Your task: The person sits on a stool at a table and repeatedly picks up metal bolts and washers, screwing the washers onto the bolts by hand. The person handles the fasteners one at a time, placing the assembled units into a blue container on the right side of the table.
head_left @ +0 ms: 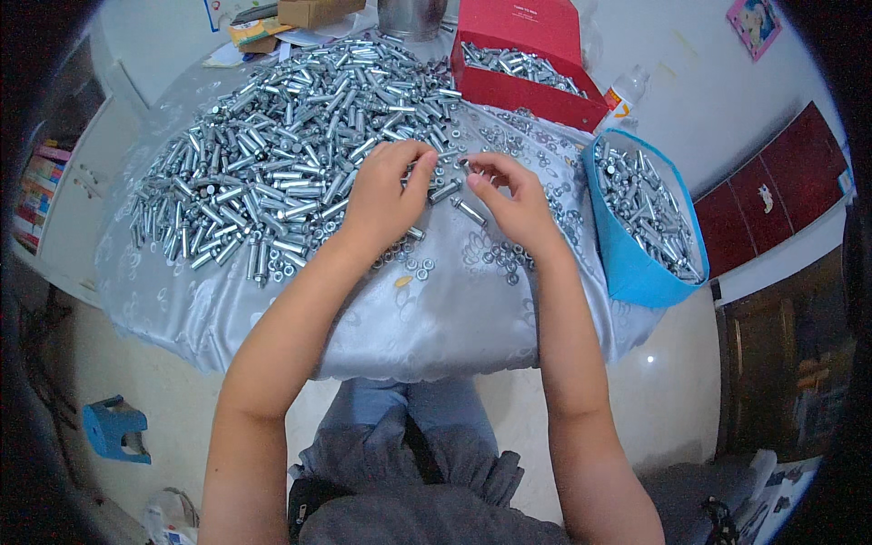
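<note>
Silver cloth (436, 318), 2 boxes of bolts: left hand (386, 195) curled over pile, right hand (513, 200) pinching 1 bolt (463, 165).

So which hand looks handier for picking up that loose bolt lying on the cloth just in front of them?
Probably the right hand. The loose bolt lies just beside its fingers, while the left hand sits further off, beside the big pile of bolts. Both hands seem to be pinching small parts already.
</note>
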A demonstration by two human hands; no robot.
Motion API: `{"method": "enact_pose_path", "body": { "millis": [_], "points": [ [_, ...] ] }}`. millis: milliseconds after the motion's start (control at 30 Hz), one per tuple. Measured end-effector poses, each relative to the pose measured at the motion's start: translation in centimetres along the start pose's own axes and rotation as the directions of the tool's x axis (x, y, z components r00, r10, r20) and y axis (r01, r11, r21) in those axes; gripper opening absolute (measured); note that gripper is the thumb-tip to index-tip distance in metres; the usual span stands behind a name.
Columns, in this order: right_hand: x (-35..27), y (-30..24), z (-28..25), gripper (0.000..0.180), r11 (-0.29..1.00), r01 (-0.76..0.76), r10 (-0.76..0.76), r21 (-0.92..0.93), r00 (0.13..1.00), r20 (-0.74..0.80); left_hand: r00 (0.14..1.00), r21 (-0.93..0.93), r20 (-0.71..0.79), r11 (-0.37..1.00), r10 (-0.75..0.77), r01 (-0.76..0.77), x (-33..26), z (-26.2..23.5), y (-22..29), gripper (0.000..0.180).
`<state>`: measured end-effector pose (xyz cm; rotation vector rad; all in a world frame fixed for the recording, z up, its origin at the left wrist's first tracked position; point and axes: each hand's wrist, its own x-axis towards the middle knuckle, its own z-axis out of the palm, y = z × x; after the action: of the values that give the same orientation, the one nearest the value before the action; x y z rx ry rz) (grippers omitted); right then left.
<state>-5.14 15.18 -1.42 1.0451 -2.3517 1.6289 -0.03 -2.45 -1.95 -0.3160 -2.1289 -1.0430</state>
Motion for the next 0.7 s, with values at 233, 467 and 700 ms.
{"method": "enact_pose_path", "body": {
  "millis": [233, 467, 700],
  "points": [
    [0.0, -0.4, 0.1, 0.022, 0.994, 0.077, -0.075, -0.077, 0.997, 0.035, 0.987, -0.120, 0.146, 0.989, -0.064, 0.081, -0.2, -0.2, 0.6, 0.019],
    [0.1, -0.8, 0.1, 0.022, 0.994, 0.045, -0.044, -0.103, 0.999, 0.016, 0.987, -0.122, 0.092, 0.982, -0.133, 0.143, -0.1, -0.2, 0.2, 0.020],
    [0.0, -0.8, 0.1, 0.020, 0.985, 0.120, -0.117, -0.127, 0.993, 0.031, 0.984, -0.072, 0.153, 0.992, -0.092, 0.104, -0.3, -0.2, 0.0, 0.020]
  ]
}}
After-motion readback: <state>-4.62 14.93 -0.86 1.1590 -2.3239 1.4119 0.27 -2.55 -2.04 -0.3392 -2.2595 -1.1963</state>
